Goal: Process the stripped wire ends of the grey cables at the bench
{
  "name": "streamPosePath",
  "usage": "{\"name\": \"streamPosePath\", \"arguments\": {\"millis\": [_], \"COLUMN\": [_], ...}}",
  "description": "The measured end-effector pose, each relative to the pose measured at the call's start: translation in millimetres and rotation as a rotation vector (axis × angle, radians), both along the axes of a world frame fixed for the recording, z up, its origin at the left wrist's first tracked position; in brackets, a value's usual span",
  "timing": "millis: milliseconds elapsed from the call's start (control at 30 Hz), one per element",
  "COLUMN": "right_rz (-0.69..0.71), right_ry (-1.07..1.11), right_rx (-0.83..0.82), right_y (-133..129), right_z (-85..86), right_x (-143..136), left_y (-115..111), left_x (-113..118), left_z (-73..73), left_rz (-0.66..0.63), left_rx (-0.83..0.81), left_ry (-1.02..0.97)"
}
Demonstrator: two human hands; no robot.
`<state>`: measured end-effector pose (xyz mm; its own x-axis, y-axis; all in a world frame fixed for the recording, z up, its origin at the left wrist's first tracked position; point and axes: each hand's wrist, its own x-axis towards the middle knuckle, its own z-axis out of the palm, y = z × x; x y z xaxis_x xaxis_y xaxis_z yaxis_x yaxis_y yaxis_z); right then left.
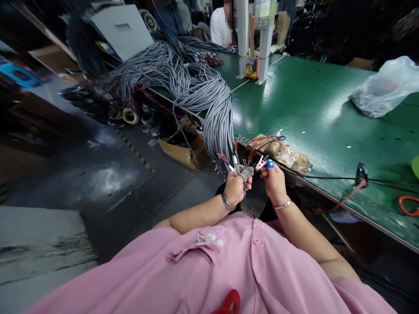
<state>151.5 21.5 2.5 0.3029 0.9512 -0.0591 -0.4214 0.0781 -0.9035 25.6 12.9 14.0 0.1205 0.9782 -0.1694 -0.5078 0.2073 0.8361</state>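
My left hand (236, 188) is closed round a grey cable end, with a grey covering (246, 173) on the thumb. Small coloured wires (248, 163) fan out just above it. To the right, my right hand (274, 181) wears a blue cover (270, 163) on one fingertip and pinches something beside a pale pink clip (261, 163); what lies between its fingertips is too small to make out. A thick bundle of grey cables (218, 104) hangs over the table edge, its stripped red and white ends close to my left hand.
The green table (314, 100) carries a taped cardboard piece (284, 152), a plastic bag (384, 89), a black cable and orange-handled scissors (407, 206). An open carton (186, 150) stands below the cables. A person (221, 26) in white is behind the white posts (242, 39).
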Motion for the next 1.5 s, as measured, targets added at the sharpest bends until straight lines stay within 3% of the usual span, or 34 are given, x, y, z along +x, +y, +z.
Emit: {"name": "streamPosePath", "arguments": {"millis": [200,433,833,1067,1267,1500], "right_rz": [0.196,0.112,0.193,0.197,0.178,0.168], "right_ry": [0.293,0.37,0.415,0.301,0.158,-0.01], "right_rx": [-0.111,-0.099,-0.188,-0.25,-0.176,-0.11], "right_y": [8,15,-3,-24,-44,-69], "right_z": [1.5,-0.5,-10.8,-22.6,-16.6,-9.3], "right_x": [-4,-7,-2,10,15,15], "left_y": [-1,0,-10,-11,-15,-26], "left_x": [3,4,-8,-21,-23,-38], "left_z": [-2.4,-8.7,-11.3,-14.8,-13.2,-9.5], "left_rz": [0.01,0.001,-0.001,-0.094,-0.236,-0.224], "left_rx": [0.02,0.001,0.038,0.048,0.075,0.195], "left_ry": [0.012,0.042,0.032,0.032,-0.074,-0.221]}}
